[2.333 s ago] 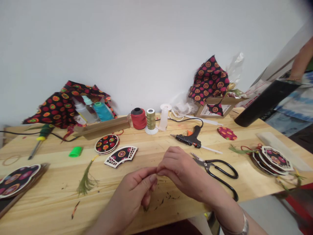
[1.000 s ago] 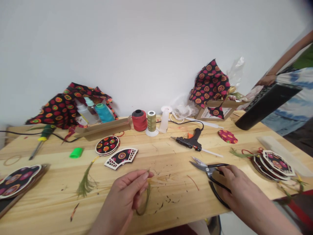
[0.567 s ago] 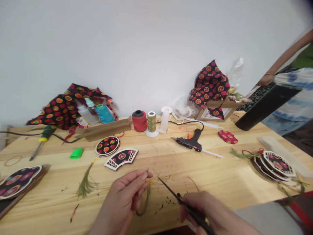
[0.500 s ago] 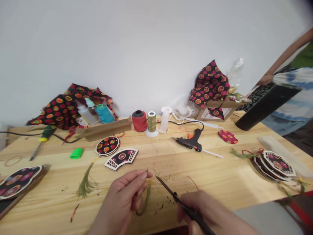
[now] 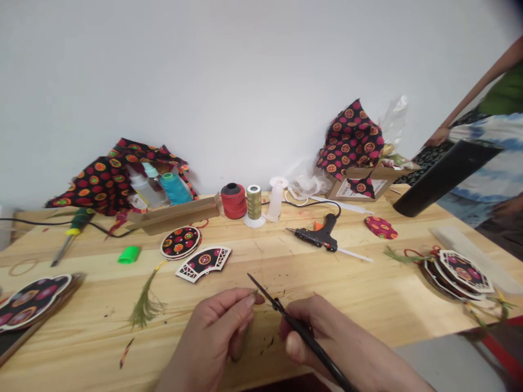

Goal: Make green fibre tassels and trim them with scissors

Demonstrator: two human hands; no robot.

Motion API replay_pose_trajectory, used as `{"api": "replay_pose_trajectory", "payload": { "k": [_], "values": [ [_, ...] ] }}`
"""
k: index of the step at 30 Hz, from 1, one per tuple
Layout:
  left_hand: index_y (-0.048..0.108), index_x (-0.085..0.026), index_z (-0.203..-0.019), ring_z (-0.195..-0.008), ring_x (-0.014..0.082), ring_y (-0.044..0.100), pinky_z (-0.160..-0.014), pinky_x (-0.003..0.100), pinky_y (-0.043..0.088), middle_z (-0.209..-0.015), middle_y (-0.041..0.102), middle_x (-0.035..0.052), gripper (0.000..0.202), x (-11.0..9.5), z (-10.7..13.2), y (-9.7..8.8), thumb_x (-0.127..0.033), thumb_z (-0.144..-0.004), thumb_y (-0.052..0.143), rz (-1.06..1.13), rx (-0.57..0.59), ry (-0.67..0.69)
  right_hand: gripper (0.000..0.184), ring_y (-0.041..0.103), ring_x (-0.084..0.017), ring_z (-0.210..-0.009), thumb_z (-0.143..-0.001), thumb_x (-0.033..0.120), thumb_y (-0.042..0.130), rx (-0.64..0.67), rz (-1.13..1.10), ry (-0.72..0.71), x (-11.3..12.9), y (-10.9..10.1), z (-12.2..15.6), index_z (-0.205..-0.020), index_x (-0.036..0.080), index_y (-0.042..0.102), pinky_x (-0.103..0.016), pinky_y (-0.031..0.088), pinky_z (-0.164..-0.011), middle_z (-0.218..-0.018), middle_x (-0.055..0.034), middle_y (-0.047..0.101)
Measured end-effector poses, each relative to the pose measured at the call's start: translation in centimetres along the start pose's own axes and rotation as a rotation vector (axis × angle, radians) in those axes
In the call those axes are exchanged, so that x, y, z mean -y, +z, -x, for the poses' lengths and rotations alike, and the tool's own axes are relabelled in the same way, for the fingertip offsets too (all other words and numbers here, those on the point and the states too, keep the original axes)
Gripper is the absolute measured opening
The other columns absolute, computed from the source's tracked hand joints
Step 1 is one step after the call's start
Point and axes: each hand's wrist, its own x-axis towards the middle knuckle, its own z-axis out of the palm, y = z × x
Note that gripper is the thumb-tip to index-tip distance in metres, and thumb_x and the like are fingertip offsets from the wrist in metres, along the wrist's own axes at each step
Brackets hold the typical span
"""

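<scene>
My left hand (image 5: 223, 326) is closed in a pinch on olive-green thread (image 5: 256, 292). Only a wisp shows at the fingertips; the fingers hide the rest. My right hand (image 5: 327, 337) grips black scissors (image 5: 297, 325). Their blades look closed and point up and left, just past the left fingertips. Beyond the hands lie a fan-shaped ornament (image 5: 204, 263) and a round patterned one (image 5: 180, 242) with an olive tassel (image 5: 146, 305). Dark scraps and thread bits are scattered on the wooden table (image 5: 351, 294) around the blades.
A glue gun (image 5: 316, 237), red thread spool (image 5: 233, 201) and olive spool (image 5: 254, 202) stand farther back. Stacked ornaments (image 5: 457, 275) sit right, more (image 5: 32, 302) left. A green cap (image 5: 128, 255) and screwdriver (image 5: 73, 231) lie left. Behind a black roll (image 5: 447, 177) stands another person (image 5: 482, 147).
The scissors and right hand have moved left and up, the blades now crossing beside the left fingertips. The loose thread that hung from the left hand is now mostly out of sight.
</scene>
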Motion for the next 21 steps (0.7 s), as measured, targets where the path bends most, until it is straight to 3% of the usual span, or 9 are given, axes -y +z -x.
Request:
{"api": "replay_pose_trajectory", "payload": {
  "k": [12,21],
  "values": [
    [0.069,-0.015,-0.07,-0.045,0.0076,0.024,-0.042,0.022,0.016,-0.048,0.04,-0.0051,0.021,0.13,-0.13,0.27,-0.035,-0.075,0.066,0.004,0.017,-0.003,0.031,0.03,-0.008,-0.056,-0.079,0.042,0.058,0.025,-0.034,-0.004,-0.13,-0.11,-0.47,-0.066,0.016,0.048,-0.021,0.023,-0.05,-0.06,0.006,0.037],
    [0.067,-0.015,-0.065,-0.044,0.0071,0.026,-0.042,0.021,0.019,-0.047,0.039,-0.0057,0.02,0.23,0.1,0.16,-0.033,-0.075,0.066,-0.005,0.012,0.021,0.039,0.029,-0.008,-0.056,-0.076,0.05,0.061,0.023,-0.179,0.007,0.24,0.15,-0.47,-0.066,0.013,0.056,-0.021,0.021,-0.047,-0.058,0.0055,0.036]
  ]
}}
